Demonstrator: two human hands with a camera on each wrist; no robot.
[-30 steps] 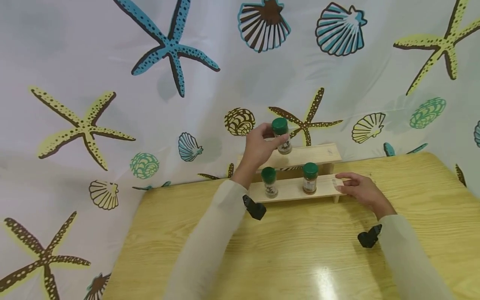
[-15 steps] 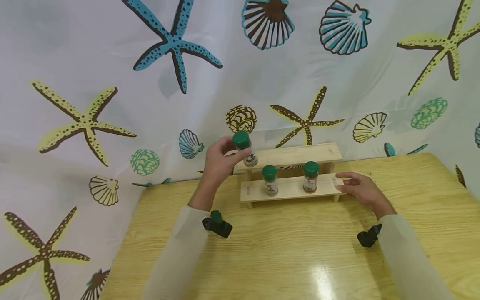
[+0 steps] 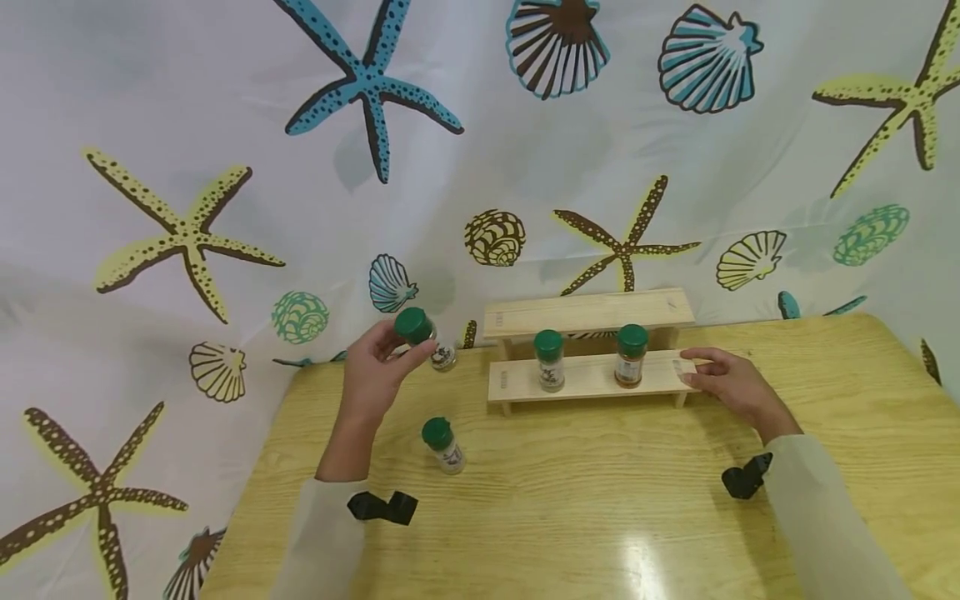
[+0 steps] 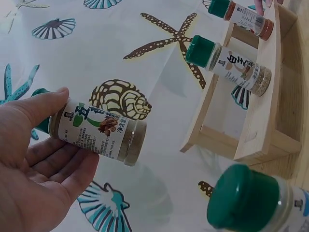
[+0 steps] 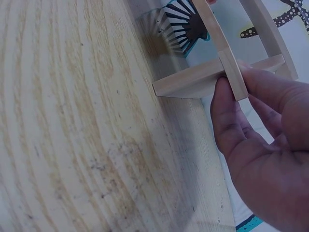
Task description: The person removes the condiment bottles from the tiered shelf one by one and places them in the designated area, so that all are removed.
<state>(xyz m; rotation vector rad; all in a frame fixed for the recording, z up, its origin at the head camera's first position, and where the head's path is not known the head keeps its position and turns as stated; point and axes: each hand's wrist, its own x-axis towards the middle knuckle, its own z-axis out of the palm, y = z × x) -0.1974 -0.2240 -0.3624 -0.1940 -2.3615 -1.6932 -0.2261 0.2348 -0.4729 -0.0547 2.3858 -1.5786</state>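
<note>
My left hand (image 3: 375,371) grips a green-capped spice jar (image 4: 96,128) around its cap and upper body, tilted in the air left of the wooden two-tier rack (image 3: 517,377). In the right wrist view, my right hand (image 5: 270,140) pinches the right end of the rack's lower shelf between thumb and fingers. On that lower shelf stand two more spice jars: one with pale contents (image 3: 551,363) and one with reddish contents (image 3: 630,358). Another green-capped spice jar (image 3: 444,446) stands on the table, in front of the held jar and nearer me.
The rack's upper shelf (image 3: 585,313) is bare wood. Under everything lies a wood-grain table (image 3: 540,492). A white cloth (image 3: 465,167) printed with starfish and shells hangs right behind the rack and along the left side.
My left hand has carried the spice jar from above the upper shelf leftward and down, past the rack's left end. The standing table jar has come into sight. My right hand stays on the shelf.
</note>
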